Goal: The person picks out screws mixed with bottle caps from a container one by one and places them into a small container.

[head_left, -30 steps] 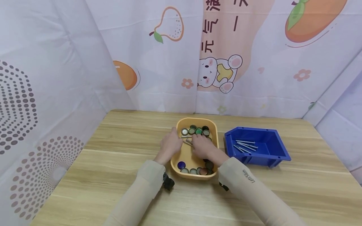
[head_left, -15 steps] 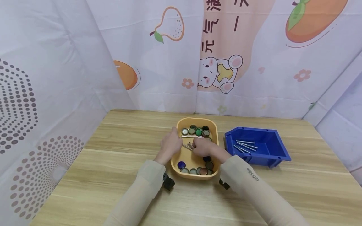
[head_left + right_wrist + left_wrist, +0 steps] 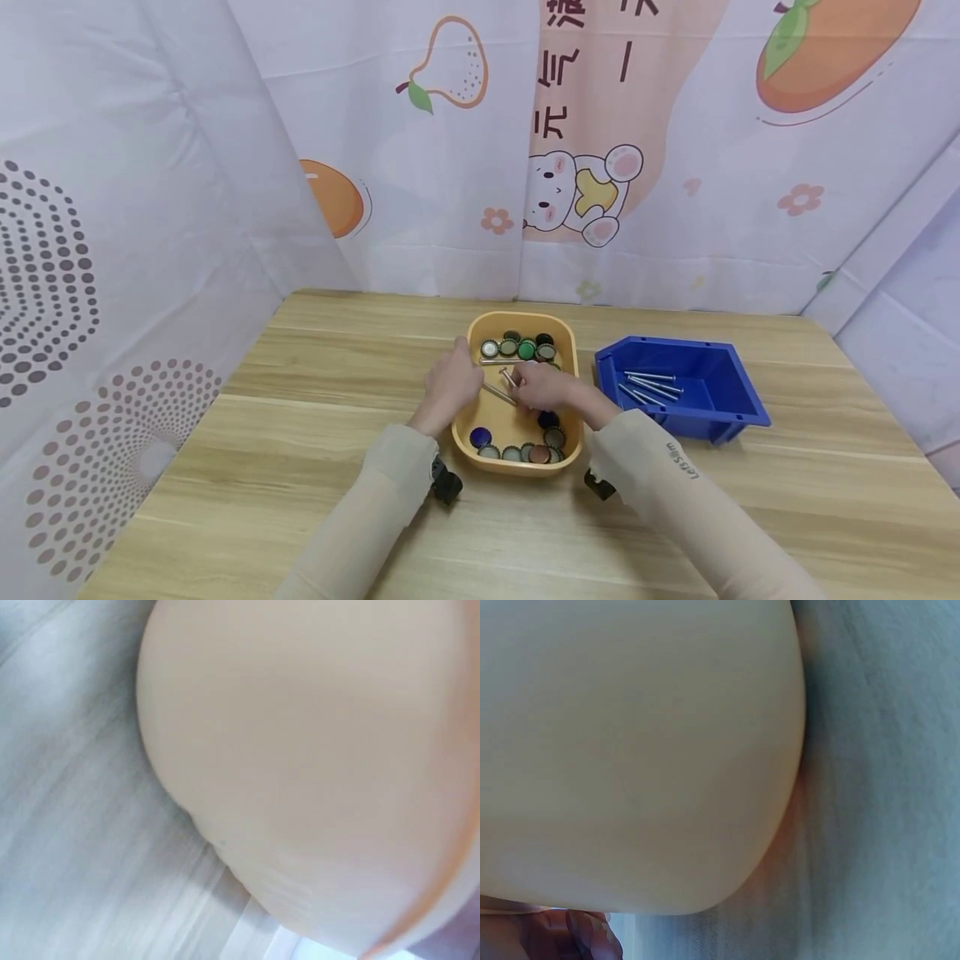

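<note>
In the head view an orange-yellow plastic tray (image 3: 498, 421) stands on the table, with bottle caps and long metal screws inside. My left hand (image 3: 453, 379) grips its left rim; in the left wrist view the curled fingers (image 3: 592, 935) show at the bottom left. Inside the tray, my right hand (image 3: 546, 386) pinches a screw (image 3: 507, 377), its head pointing up and left. One loose screw (image 3: 498, 392) slants just below it, and another screw (image 3: 502, 362) lies crosswise above. The right wrist view shows mainly the tray's outer wall (image 3: 300, 750), the hand hidden.
Right of the tray sits a blue bin (image 3: 690, 423) holding several screws (image 3: 654, 387). Bottle caps gather at both tray ends, among them a green cap (image 3: 527, 350) and a blue cap (image 3: 481, 437). A printed curtain (image 3: 450, 267) hangs behind the wooden table (image 3: 337, 367).
My right hand has drawn slightly right within the tray, and the screw in its fingers has tilted, showing its head. The left hand has stayed on the rim.
</note>
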Available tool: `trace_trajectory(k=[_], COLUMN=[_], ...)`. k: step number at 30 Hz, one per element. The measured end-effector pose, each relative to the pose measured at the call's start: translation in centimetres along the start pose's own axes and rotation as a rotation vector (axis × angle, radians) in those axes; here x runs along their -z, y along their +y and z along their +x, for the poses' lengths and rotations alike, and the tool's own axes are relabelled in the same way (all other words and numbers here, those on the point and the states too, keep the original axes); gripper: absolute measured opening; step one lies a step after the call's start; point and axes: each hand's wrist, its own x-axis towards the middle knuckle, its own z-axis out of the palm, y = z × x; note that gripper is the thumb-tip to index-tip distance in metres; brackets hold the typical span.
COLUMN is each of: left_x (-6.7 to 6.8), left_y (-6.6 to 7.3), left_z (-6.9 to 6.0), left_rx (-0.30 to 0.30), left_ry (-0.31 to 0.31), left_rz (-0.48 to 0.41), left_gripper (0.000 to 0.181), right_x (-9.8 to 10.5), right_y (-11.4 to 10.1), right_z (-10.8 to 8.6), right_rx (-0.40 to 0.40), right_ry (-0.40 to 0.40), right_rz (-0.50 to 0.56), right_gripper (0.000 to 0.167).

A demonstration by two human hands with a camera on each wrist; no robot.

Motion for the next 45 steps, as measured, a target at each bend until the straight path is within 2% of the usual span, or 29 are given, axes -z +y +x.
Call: trace_trajectory(k=[5,15,26,37,45], left_x=[0.1,0.0,0.2,0.1,0.1], left_y=[0.0,-0.2,-0.1,0.0,-0.1], left_z=[0.0,0.1,0.0,0.0,-0.1], left_rx=[0.001,-0.003,-0.004,0.009,-0.026], left_ry=[0.004,-0.003,0.000,-0.004,0.007], left_rz=[0.008,0.002,0.004,0.001,0.002], left_gripper=[0.036,0.036,0.035,0.034,0.032], right_x=[0.6,0.9,1.2,3.0,5.1], right_y=[0.1,0.0,-0.6,0.3,1.4], right_z=[-0.3,-0.7,-1.4,-2.9,-4.0], right_rx=[0.047,0.158,0.153,0.275,0.305], right_ry=[-0.040,-0.076,0.022,0.098,0.147], right_rz=[0.027,-0.083,-0.201,-0.251,-0.271], right_gripper=[0.014,0.013,0.018,0.022,0.019])
